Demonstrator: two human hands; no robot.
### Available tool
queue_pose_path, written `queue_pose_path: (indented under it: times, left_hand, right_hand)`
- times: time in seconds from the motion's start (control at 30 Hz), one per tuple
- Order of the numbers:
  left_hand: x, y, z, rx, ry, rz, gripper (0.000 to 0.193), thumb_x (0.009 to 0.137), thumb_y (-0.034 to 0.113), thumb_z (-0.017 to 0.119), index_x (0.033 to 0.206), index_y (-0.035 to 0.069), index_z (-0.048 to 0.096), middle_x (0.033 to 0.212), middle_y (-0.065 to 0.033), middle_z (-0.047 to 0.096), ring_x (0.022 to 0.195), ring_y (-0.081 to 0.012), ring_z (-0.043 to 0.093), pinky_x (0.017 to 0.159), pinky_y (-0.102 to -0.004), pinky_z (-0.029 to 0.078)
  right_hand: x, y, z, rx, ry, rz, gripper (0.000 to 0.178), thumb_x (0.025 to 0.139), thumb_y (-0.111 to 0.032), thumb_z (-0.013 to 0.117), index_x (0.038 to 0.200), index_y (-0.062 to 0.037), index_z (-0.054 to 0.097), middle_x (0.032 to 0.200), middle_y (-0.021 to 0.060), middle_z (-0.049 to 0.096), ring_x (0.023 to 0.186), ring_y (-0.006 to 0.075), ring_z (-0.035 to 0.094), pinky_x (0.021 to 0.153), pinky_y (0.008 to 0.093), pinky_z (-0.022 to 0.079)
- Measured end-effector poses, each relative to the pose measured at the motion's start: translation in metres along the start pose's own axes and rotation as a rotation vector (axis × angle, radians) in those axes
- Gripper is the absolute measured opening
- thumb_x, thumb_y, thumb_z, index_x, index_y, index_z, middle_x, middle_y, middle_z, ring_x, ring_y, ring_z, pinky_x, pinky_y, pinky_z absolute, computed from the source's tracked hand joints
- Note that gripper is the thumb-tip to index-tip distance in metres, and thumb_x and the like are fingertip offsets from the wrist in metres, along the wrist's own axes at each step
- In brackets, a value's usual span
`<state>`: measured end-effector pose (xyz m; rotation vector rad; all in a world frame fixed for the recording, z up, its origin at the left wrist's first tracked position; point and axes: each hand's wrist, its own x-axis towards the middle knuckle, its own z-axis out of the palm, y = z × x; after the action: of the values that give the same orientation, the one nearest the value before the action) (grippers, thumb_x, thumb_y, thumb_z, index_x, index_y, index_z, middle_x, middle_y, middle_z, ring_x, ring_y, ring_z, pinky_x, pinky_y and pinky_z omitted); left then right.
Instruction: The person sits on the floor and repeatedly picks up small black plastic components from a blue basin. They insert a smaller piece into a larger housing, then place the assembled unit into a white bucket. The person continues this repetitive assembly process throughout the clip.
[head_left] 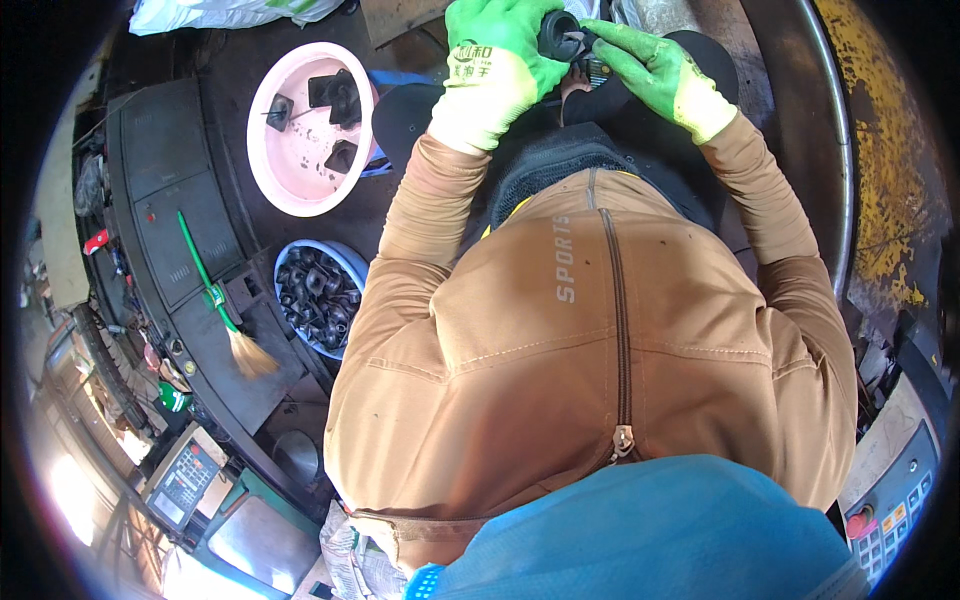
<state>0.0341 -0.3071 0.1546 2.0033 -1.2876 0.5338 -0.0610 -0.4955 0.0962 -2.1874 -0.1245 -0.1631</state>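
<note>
Both hands wear green-coated gloves with pale yellow cuffs, at the top of the view. My left hand [503, 62] is closed around a black, round, hollow part [557, 36] that looks like rubber, its opening turned to the right. Just right of it, my right hand [655, 75] reaches in with fingers pressed together. Something small and dark is at its fingertips, close to the part's opening; I cannot make out what it is. To the left stands a pink basin [262, 150] with several black moulded pieces [340, 98] in it.
Below the pink basin, a blue basin [350, 258] is filled with small black parts. A green-handled broom [215, 292] lies on a dark metal cabinet [175, 200]. Keypad panels stand at lower left [185, 480] and lower right [890, 520]. Worn yellow metal [895, 150] borders the right.
</note>
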Motion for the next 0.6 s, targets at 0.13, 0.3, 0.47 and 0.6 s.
queue_pose_path:
  times: [0.13, 0.3, 0.47, 0.6]
  left_hand:
    - [-0.005, -0.004, 0.005, 0.098, 0.044, -0.02, 0.041, 0.064, 0.013, 0.076, 0.103, 0.008, 0.064, 0.102, -0.0111, 0.064, 0.107, -0.0376, 0.055, 0.095, -0.0467, 0.04]
    - [-0.012, -0.013, 0.015, 0.155, 0.13, 0.025, 0.054, 0.064, 0.012, 0.074, 0.116, 0.008, 0.062, 0.117, -0.011, 0.061, 0.116, -0.0397, 0.05, 0.101, -0.0486, 0.038]
    - [-0.016, -0.018, 0.028, 0.245, 0.202, 0.06, 0.051, 0.068, 0.01, 0.07, 0.119, 0.009, 0.062, 0.121, -0.01, 0.061, 0.119, -0.0384, 0.049, 0.101, -0.0489, 0.038]
    - [-0.016, -0.022, 0.029, 0.202, 0.198, 0.069, 0.044, 0.073, 0.017, 0.071, 0.116, 0.01, 0.065, 0.119, -0.0089, 0.063, 0.118, -0.036, 0.051, 0.103, -0.0471, 0.038]
  right_hand:
    - [-0.002, -0.012, 0.012, 0.303, 0.047, 0.186, 0.04, 0.097, -0.026, 0.059, 0.132, -0.0066, 0.058, 0.11, 0.0099, 0.07, 0.096, 0.0157, 0.066, 0.085, 0.0286, 0.052]
    - [-0.003, -0.039, 0.023, 0.522, 0.098, 0.348, 0.045, 0.098, -0.026, 0.058, 0.136, -0.002, 0.054, 0.107, 0.0093, 0.069, 0.088, 0.0108, 0.063, 0.08, 0.0254, 0.051]
    - [-0.006, -0.063, 0.023, 1.041, -0.06, 0.618, 0.023, 0.098, -0.03, 0.055, 0.108, -0.0098, 0.059, 0.067, -0.0066, 0.044, 0.052, 0.0032, 0.036, 0.045, 0.0205, 0.028]
    - [0.0, -0.076, 0.023, 1.536, -0.191, 0.717, 0.025, 0.102, -0.035, 0.046, 0.099, -0.0118, 0.055, 0.066, -0.0071, 0.039, 0.047, 0.004, 0.027, 0.041, 0.0216, 0.023]
